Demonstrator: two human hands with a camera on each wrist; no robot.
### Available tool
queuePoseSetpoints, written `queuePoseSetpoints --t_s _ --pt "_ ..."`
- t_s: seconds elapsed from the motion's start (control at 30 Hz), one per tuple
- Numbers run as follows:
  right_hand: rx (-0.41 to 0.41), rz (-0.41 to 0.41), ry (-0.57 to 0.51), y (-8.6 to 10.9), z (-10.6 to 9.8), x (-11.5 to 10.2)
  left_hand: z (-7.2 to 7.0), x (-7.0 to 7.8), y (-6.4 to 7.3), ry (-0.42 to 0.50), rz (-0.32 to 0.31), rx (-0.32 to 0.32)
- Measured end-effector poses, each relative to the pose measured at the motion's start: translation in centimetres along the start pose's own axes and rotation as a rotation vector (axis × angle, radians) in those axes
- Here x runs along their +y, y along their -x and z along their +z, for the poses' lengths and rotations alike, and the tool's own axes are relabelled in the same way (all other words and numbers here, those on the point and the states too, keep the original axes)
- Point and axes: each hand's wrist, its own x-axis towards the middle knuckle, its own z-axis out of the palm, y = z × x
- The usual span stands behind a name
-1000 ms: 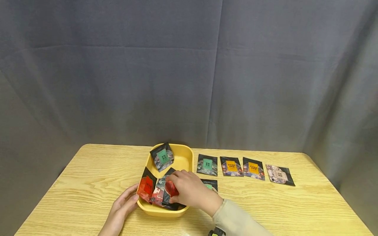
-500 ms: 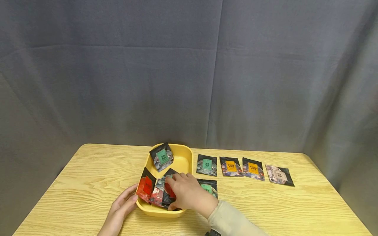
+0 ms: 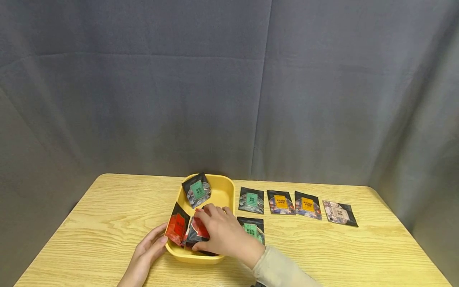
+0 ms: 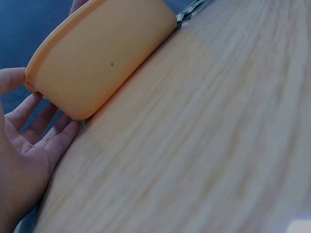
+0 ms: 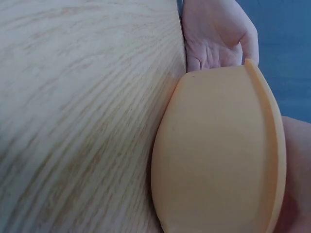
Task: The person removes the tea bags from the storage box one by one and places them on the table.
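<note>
Pinching a dark packet [image 3: 199, 232], the right hand [image 3: 226, 233] could bump the red packet [image 3: 177, 225] because it's close; the left hand [image 3: 148, 250], fingers loose, touches the yellow box [image 3: 199, 260].

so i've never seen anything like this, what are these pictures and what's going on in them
There is no machine here: a person works with two bare hands. The wide picture comes from a camera on the head, looking forward and down. The two tilted close-ups come from the wrists; both mostly show the yellow tray from outside and the wooden table.

Right of the tray lie two green-labelled packets, two orange-labelled packets and a pale packet. More packets are inside it. The left hand touches the tray's side; the right hand reaches in, gripping a dark packet.
</note>
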Motion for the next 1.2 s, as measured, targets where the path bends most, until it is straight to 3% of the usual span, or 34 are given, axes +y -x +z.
queuePoseSetpoints --t_s 0.13,0.67,1.2 --pt "0.069 -0.022 0.003 0.1 -0.2 -0.2 -0.1 0.0 0.0 -0.010 -0.002 -0.009" --pt "0.195 -0.057 -0.080 2.0 -2.6 -0.7 -0.1 0.1 0.1 -0.022 0.007 -0.006" --pt "0.212 -0.005 -0.107 5.1 -4.1 1.2 0.0 0.1 0.1 -0.017 0.019 -0.012"
